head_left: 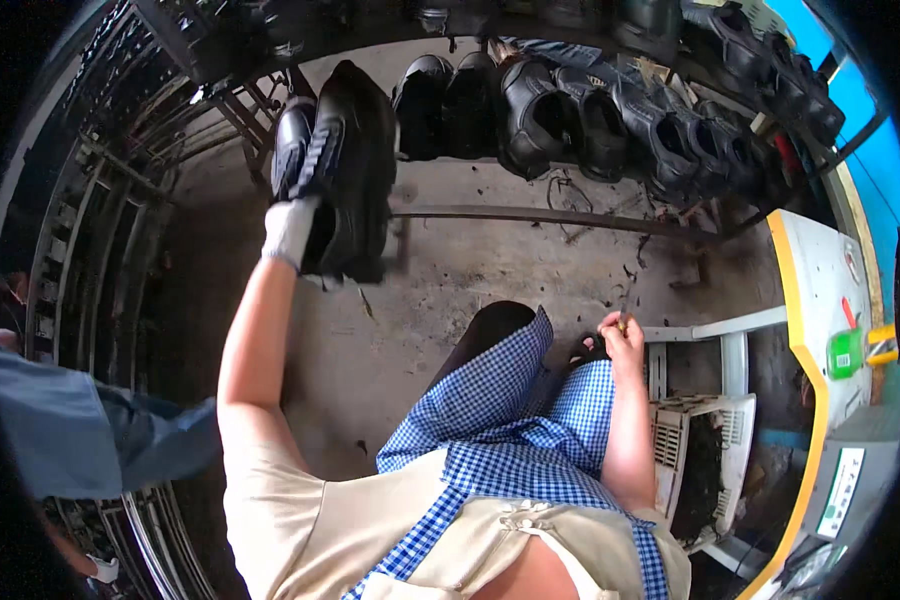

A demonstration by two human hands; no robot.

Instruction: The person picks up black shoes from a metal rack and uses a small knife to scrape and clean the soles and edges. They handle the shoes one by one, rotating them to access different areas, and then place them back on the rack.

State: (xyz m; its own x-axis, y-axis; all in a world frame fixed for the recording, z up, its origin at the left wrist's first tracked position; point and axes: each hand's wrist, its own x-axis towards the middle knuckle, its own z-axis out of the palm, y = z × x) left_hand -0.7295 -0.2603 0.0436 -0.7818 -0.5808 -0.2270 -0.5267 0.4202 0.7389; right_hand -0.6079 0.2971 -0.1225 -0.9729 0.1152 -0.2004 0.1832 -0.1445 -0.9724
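Observation:
My left hand (290, 230), in a white glove, reaches forward and grips a black lace-up shoe (355, 170) held up with its toe pointing away. A second black shoe (292, 140) lies close against it on the left; whether the hand holds that one too is hard to tell. Most of the left fingers are hidden behind the shoes. My bare right hand (623, 345) is near my right knee, its fingers closed round a small thin tool (622, 322) with a yellowish part. The tool's exact kind cannot be made out.
Several black shoes (535, 110) line a metal rack ahead, with a rail (560, 216) below. To the right are a yellow-edged white table (805, 290), a green-labelled bottle (844, 354) and a white plastic crate (735, 430). Another person's blue-clad leg (160, 440) is at left.

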